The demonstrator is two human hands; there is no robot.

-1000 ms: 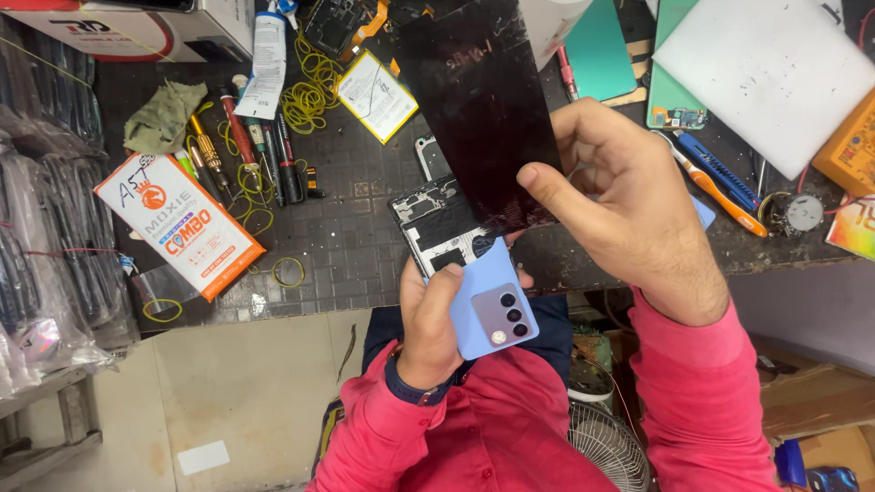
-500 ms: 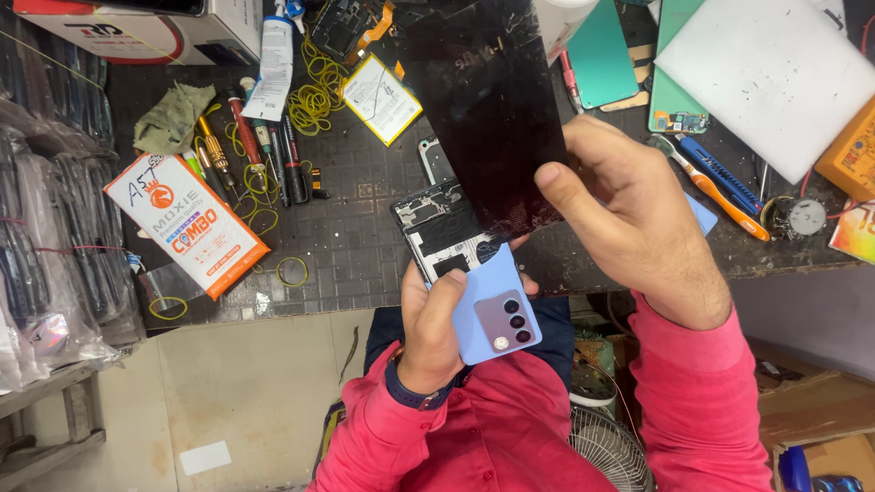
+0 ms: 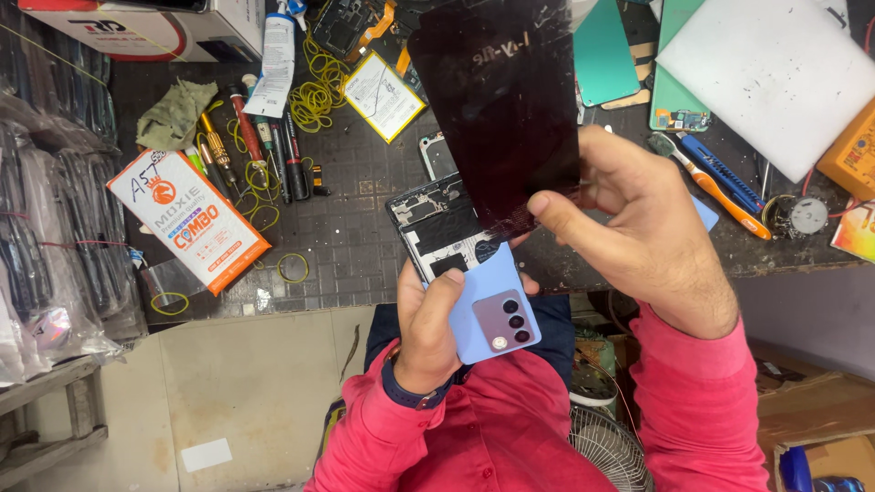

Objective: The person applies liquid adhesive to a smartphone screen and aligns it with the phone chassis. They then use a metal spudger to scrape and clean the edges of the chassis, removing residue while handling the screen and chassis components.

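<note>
We clamped our left hand (image 3: 433, 333) around the pale blue phone (image 3: 483, 305), thumb pressed on its rear cover to steady the opened body. Our right hand (image 3: 638, 228) pinched the dark screen panel (image 3: 497, 109) by its lower edge, lifting it clear just above that grip, likely to expose the internals. Screwdrivers (image 3: 260, 150) lay well off to the left hand's side.

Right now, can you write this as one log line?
left hand: holds blue phone | right hand: lifts dark screen panel | workbench: screwdrivers
</note>
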